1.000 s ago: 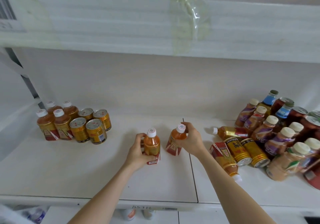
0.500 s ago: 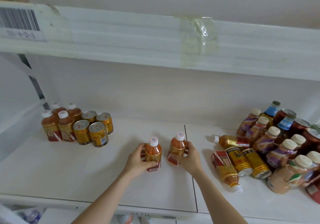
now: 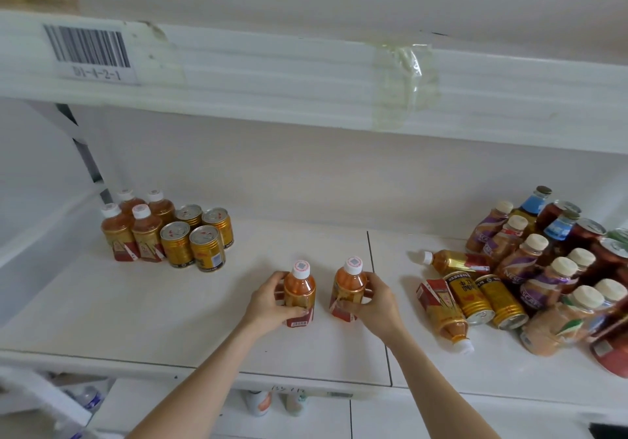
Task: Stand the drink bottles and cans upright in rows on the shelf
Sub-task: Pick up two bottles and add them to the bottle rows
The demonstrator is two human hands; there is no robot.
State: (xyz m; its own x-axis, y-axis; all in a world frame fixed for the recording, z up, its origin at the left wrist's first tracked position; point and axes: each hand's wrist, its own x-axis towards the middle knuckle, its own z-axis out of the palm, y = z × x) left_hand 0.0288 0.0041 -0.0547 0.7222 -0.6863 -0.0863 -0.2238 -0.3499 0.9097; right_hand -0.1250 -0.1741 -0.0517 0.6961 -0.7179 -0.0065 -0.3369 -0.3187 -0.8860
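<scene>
Each hand clasped one upright tea bottle mid-frame: left hand (image 3: pixel 270 302), right hand (image 3: pixel 375 301). Sliding them carelessly toward the standing group (image 3: pixel 166 231) at left could have toppled its cans.

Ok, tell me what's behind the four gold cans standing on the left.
Behind the four gold cans there is only bare shelf and the white back wall. Four tea bottles stand beside them, to their left. The strip of shelf directly behind the back cans is hidden.
</scene>
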